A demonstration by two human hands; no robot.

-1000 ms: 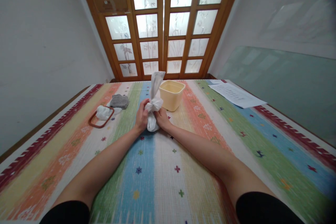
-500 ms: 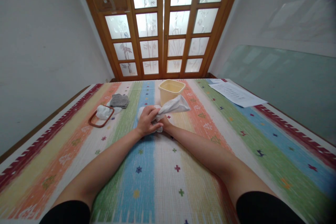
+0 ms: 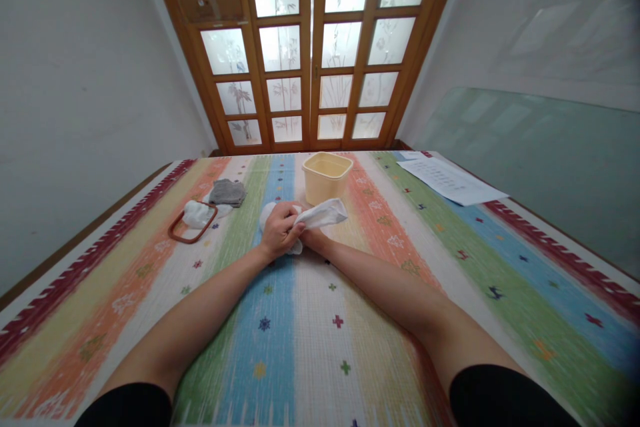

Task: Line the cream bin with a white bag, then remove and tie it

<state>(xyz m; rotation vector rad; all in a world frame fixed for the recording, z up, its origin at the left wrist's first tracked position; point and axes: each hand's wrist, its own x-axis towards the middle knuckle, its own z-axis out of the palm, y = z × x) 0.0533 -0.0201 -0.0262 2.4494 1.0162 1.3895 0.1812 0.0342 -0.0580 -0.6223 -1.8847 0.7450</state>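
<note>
A white cloth [image 3: 325,214] is bunched and twisted between my two hands over the middle of the table. My left hand [image 3: 281,230] closes around it from above, its fingers wrapped over the fabric. My right hand [image 3: 311,239] is tucked against the left one and closed on the same cloth, its fingers mostly hidden. One loose end sticks out to the right, below a pale yellow plastic tub [image 3: 327,183]. More of the cloth bulges out beyond the left hand's knuckles and beneath the hands.
To the left lie a folded grey cloth [image 3: 228,192], a crumpled white bundle [image 3: 199,214] and a brown rounded frame [image 3: 187,240]. Printed papers [image 3: 453,180] rest at the right back. A striped tablecloth [image 3: 310,347] covers the table; wooden glazed doors [image 3: 310,73] stand behind.
The cloth's loose end has dropped and drawn in leftward, now leaving more of the tub's front visible. Both hands keep their hold in nearly the same place.
</note>
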